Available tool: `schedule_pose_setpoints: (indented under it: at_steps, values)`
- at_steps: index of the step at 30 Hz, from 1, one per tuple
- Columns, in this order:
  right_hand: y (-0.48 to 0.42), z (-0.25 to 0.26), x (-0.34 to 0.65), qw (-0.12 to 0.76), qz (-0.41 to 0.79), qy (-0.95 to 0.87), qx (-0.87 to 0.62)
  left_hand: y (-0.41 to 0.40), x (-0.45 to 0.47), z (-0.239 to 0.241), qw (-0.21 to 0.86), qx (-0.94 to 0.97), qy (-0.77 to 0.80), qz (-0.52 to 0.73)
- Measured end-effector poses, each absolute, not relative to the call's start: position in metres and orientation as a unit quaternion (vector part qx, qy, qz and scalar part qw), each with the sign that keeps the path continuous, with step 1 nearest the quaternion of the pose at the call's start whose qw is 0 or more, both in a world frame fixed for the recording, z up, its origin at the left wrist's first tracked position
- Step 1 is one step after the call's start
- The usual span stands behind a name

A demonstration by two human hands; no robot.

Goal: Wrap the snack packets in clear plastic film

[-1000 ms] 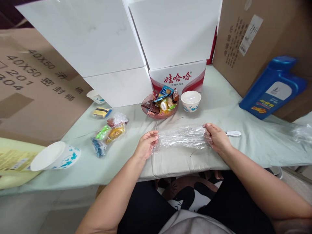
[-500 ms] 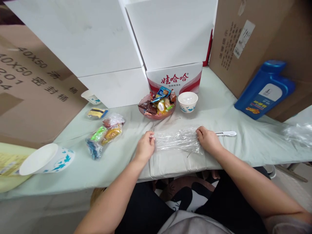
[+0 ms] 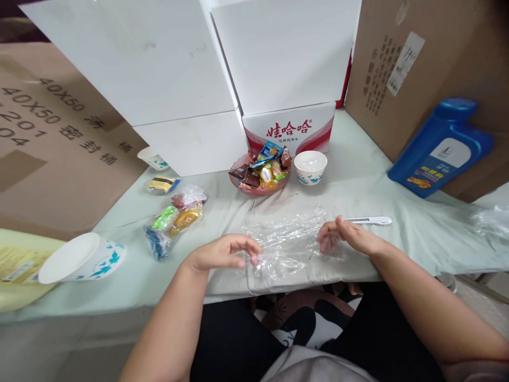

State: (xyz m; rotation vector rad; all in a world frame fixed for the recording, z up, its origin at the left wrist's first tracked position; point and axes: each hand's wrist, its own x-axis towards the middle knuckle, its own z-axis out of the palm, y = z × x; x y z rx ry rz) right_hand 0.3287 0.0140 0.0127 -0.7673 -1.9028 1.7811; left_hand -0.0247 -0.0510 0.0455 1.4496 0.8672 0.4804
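Clear, crinkled plastic film lies on the pale green tablecloth. Left hand and right hand are at opposite ends, fingers curled, parted; contact cannot be determined.

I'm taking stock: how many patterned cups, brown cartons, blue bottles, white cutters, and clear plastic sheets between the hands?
Patterned cups: 3
Brown cartons: 2
Blue bottle: 1
White cutter: 1
Clear plastic sheet: 1
Total: 8
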Motion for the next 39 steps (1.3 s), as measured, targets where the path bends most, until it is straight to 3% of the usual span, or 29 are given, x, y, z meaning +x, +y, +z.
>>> schedule_pose_setpoints:
  at_steps: [2,4,8,10,13,16,22,25,28,35,39]
  values:
    - [0.012,0.022,0.336,0.130,0.618,-0.736,-0.246,-0.054,-0.031,0.051,0.652,0.662,0.344,0.136]
    - [0.010,0.030,0.338,0.097,0.588,-0.761,-0.258,-0.054,-0.027,0.048,0.614,0.661,0.399,0.164]
    - [0.010,0.036,0.318,0.151,0.458,-0.811,-0.331,-0.047,0.001,0.020,0.346,0.689,0.571,0.284]
    - [0.009,0.032,0.298,0.188,0.354,-0.860,-0.315,-0.042,0.016,0.007,0.211,0.754,0.561,0.270]
    - [0.003,0.016,0.265,0.186,0.233,-0.928,-0.222,-0.037,0.029,-0.004,0.121,0.831,0.501,0.209]
    - [-0.005,-0.002,0.244,0.151,0.152,-0.957,-0.195,-0.038,0.030,-0.004,0.084,0.839,0.523,0.127]
    - [0.003,-0.015,0.252,0.044,0.080,-0.942,-0.322,-0.041,0.015,0.000,0.095,0.779,0.619,0.017]
    - [0.019,-0.011,0.267,0.016,0.064,-0.915,-0.398,-0.038,0.008,-0.002,0.076,0.777,0.623,0.045]
    - [0.023,-0.007,0.275,0.058,0.032,-0.894,-0.444,-0.032,0.006,-0.004,0.051,0.765,0.626,0.140]
    - [-0.020,-0.006,0.256,0.072,0.134,-0.974,-0.169,-0.019,0.011,-0.008,0.054,0.721,0.656,0.216]
    - [-0.026,-0.009,0.254,0.043,0.172,-0.977,-0.118,-0.019,0.003,-0.007,0.014,0.686,0.692,0.223]
